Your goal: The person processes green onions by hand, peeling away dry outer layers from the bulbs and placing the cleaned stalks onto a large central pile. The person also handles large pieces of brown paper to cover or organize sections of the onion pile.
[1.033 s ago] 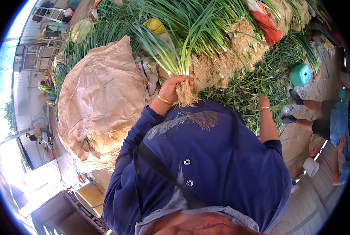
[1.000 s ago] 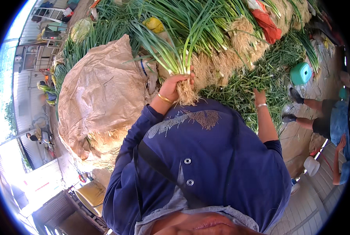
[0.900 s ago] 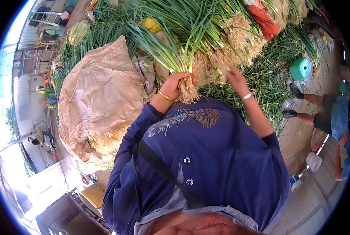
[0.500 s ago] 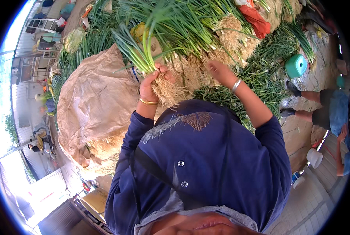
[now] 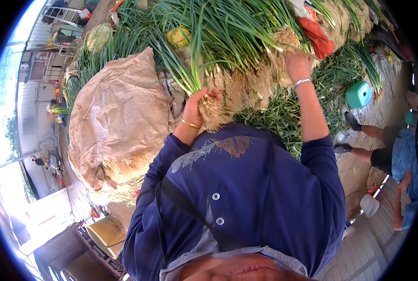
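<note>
Gathered in my left hand (image 5: 200, 107) is a bunch of green onions (image 5: 190, 79), its fingers closed around the lower stalks. Pale stringy roots hang from the bunch below that hand, and the green leaves point away from me. My right hand (image 5: 298, 64) is stretched out to the far right, against the root ends of a large pile of green onions (image 5: 237, 40). Its fingers are mostly hidden, so their grip does not show. A red cloth or bag (image 5: 317, 40) lies just beyond it.
A large tan sack (image 5: 120, 100) bulges at the left, with roots showing under its lower edge. Loose green leaves (image 5: 283, 122) litter the ground at right. Further right are a teal plastic container (image 5: 358, 94) and another person (image 5: 400, 154). A yellow bucket (image 5: 107, 236) stands at lower left.
My right hand has moved away from me and rightward, from above the roots to the pile beside the red cloth. My left hand still holds its bunch.
</note>
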Available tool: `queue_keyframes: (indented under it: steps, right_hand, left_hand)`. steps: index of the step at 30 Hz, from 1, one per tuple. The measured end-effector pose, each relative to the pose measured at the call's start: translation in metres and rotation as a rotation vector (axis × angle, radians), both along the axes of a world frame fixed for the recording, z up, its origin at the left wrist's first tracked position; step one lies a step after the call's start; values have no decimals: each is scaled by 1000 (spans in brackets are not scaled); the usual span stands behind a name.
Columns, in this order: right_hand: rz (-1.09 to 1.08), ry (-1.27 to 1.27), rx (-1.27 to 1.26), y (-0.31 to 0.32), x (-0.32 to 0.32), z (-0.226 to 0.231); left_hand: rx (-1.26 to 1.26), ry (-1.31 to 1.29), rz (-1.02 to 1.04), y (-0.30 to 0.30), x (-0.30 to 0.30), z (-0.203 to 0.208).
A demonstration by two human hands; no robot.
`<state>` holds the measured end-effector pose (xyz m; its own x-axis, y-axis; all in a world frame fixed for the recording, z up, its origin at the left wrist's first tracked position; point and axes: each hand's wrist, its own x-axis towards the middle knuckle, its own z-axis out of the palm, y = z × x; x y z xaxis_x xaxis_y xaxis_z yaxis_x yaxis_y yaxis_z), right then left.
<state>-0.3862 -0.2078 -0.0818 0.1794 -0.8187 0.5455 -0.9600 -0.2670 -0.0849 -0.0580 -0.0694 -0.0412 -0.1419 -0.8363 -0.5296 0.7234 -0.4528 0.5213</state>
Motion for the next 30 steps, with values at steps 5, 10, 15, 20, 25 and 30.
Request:
queue_keyframes:
  steps: [5, 10, 15, 20, 25, 30]
  right_hand:
    - [489, -166, 308, 72, 75, 49]
    - [494, -918, 1035, 82, 128, -16]
    - [67, -1665, 1498, 18, 159, -8]
    - [195, -1583, 1329, -10, 161, -60]
    - [230, -1313, 1551, 78, 131, -42]
    - [136, -981, 1365, 106, 63, -68]
  left_hand:
    - [59, 40, -97, 3, -22, 14]
    - [139, -8, -162, 1, -14, -5]
    - [150, -69, -183, 1, -19, -12]
    - [158, -212, -194, 4, -16, -36]
    - [234, -174, -87, 0, -5, -42]
    - [174, -331, -43, 5, -9, -38]
